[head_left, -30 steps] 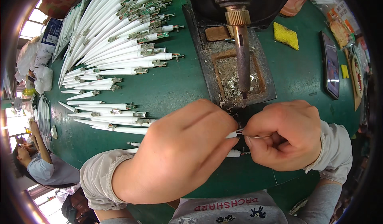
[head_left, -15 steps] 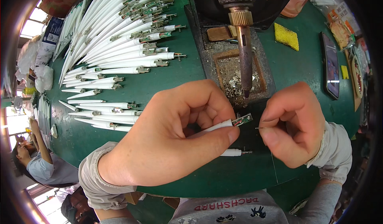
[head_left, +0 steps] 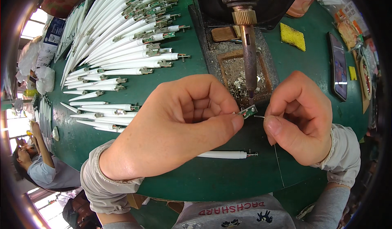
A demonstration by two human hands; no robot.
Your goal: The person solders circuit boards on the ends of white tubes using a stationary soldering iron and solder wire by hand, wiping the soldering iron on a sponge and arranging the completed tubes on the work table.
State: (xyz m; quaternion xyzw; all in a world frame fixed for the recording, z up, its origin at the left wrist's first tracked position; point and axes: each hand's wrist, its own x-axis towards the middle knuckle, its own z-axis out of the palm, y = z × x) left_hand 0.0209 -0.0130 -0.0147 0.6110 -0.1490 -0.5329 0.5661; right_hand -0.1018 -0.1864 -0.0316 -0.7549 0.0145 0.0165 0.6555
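Note:
My left hand [head_left: 171,127] pinches a white pen-shaped tube between thumb and forefinger, and most of the tube is hidden behind the fingers. From its end sticks a small green circuit board [head_left: 247,112], just below the tip of a soldering iron [head_left: 249,49] fixed pointing downward. Whether board and tip touch, I cannot tell. My right hand [head_left: 300,119] is closed on a thin solder wire [head_left: 259,116], whose end points at the board with a small gap. A thin strand trails below that hand. Another white pen-shaped tube [head_left: 224,154] lies on the table below my hands.
Many white pen-shaped tubes [head_left: 118,51] with exposed boards lie fanned out at the left. Under the iron is a tray [head_left: 265,72] with solder scraps. A yellow sponge [head_left: 292,37] and a phone [head_left: 338,66] lie at the right. Another person [head_left: 38,163] sits at far left.
Both hands have moved slightly up, bringing the board to the iron's tip. The right hand has shifted a little left, and more solder wire shows. More of the lower tube is uncovered.

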